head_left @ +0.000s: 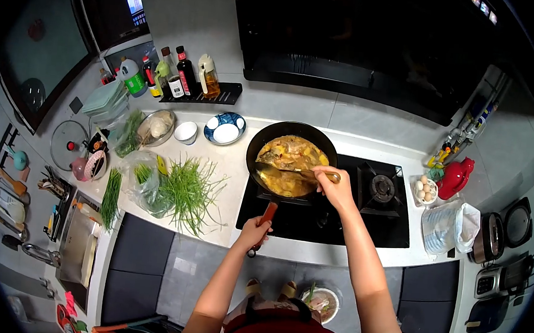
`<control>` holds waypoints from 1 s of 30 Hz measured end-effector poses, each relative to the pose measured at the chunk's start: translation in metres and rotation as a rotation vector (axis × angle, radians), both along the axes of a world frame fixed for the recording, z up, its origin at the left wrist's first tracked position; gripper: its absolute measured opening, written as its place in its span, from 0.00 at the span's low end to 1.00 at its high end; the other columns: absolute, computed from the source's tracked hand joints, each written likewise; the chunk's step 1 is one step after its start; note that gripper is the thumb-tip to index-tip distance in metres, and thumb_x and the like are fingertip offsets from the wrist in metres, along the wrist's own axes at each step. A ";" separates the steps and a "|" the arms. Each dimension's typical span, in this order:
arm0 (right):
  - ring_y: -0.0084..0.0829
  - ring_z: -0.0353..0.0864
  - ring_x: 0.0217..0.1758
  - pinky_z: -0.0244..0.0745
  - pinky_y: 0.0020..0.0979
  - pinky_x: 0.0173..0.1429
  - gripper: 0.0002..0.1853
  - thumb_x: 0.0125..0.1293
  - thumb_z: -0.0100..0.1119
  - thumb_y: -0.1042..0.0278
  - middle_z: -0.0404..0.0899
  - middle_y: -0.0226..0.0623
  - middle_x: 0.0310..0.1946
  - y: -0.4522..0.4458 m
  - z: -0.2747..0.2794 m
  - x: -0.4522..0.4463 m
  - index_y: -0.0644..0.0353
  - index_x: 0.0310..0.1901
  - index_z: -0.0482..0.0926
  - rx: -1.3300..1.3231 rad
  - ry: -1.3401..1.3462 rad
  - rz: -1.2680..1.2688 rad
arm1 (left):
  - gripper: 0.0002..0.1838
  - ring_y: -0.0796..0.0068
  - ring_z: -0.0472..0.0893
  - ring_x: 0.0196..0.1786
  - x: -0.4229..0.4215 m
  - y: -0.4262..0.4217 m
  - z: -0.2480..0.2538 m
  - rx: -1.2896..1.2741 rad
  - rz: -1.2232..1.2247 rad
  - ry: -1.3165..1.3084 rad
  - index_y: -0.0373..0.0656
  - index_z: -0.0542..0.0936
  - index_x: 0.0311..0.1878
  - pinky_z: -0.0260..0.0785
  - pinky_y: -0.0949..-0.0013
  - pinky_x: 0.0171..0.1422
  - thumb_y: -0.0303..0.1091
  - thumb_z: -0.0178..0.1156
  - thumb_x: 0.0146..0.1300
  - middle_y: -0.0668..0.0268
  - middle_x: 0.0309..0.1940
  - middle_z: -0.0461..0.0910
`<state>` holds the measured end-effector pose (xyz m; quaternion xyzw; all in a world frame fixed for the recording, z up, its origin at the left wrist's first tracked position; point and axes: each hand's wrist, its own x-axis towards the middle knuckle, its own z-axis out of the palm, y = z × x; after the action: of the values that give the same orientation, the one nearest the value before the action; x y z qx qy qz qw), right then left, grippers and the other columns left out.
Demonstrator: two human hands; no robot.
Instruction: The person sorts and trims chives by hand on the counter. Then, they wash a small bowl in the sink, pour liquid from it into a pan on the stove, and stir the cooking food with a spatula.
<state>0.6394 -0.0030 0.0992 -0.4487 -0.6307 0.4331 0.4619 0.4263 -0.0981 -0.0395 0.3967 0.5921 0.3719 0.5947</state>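
A dark wok (257, 142) sits over the left side of the black gas stove, holding a yellow-brown stew (293, 151) with chunks in it. My left hand (253, 233) is closed around the wok's reddish-brown handle (269, 212), below the rim. Over the right part of the wok, my right hand (334, 186) grips a wooden-handled spatula (307, 173). Its dark blade (268, 168) rests in the stew at the left, partly covered by it, so its exact shape is hard to make out.
Green chives (194, 189) lie spread left of the stove, beside a plastic bag (142, 176). Behind stand a white bowl (186, 132), a blue-patterned bowl (225, 128) and bottles on a black shelf (222, 94). To the right are a bare burner (382, 185), eggs (425, 189) and a red kettle (455, 178).
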 end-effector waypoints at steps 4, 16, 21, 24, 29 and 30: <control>0.19 0.74 0.23 0.72 0.19 0.28 0.17 0.60 0.56 0.63 0.77 0.33 0.25 -0.030 -0.005 0.016 0.64 0.48 0.74 -0.390 0.189 -0.020 | 0.14 0.81 0.71 0.18 0.000 0.001 0.001 -0.003 0.004 -0.003 0.36 0.73 0.45 0.65 0.77 0.21 0.35 0.51 0.60 0.68 0.25 0.76; 0.24 0.79 0.32 0.76 0.22 0.35 0.14 0.59 0.54 0.73 0.78 0.38 0.32 -0.080 -0.014 0.023 0.67 0.47 0.74 -0.253 0.181 -0.035 | 0.15 0.80 0.72 0.18 0.001 -0.001 0.003 -0.019 0.012 -0.010 0.37 0.73 0.47 0.64 0.75 0.20 0.35 0.51 0.61 0.68 0.25 0.76; 0.27 0.80 0.33 0.76 0.23 0.35 0.13 0.61 0.50 0.75 0.78 0.42 0.33 -0.090 -0.016 0.033 0.70 0.47 0.73 -0.143 0.329 -0.220 | 0.12 0.81 0.72 0.18 0.000 0.000 0.004 -0.018 -0.011 -0.013 0.38 0.74 0.43 0.64 0.75 0.20 0.36 0.51 0.61 0.68 0.25 0.75; 0.27 0.80 0.33 0.76 0.22 0.36 0.14 0.62 0.50 0.73 0.78 0.42 0.34 -0.087 -0.028 0.037 0.70 0.47 0.72 -0.056 0.367 -0.337 | 0.11 0.81 0.72 0.18 0.001 0.000 0.005 -0.017 -0.012 -0.009 0.39 0.74 0.41 0.64 0.75 0.20 0.36 0.51 0.61 0.69 0.25 0.75; 0.24 0.79 0.33 0.75 0.21 0.36 0.14 0.62 0.51 0.71 0.78 0.39 0.33 -0.070 -0.059 0.042 0.69 0.48 0.73 0.049 0.328 -0.493 | 0.12 0.81 0.71 0.18 0.001 0.000 0.009 -0.044 -0.010 -0.009 0.39 0.74 0.42 0.64 0.75 0.20 0.36 0.51 0.61 0.69 0.25 0.75; 0.24 0.79 0.33 0.75 0.21 0.36 0.15 0.62 0.51 0.71 0.78 0.39 0.33 -0.067 -0.063 0.045 0.69 0.48 0.73 0.058 0.317 -0.513 | 0.12 0.81 0.71 0.18 0.001 0.000 0.008 -0.042 -0.011 -0.013 0.39 0.74 0.42 0.64 0.76 0.20 0.36 0.51 0.61 0.69 0.25 0.75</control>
<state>0.6840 -0.0697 0.0361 -0.5066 -0.4292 0.3487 0.6615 0.4271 -0.0978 -0.0318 0.3849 0.5936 0.3586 0.6090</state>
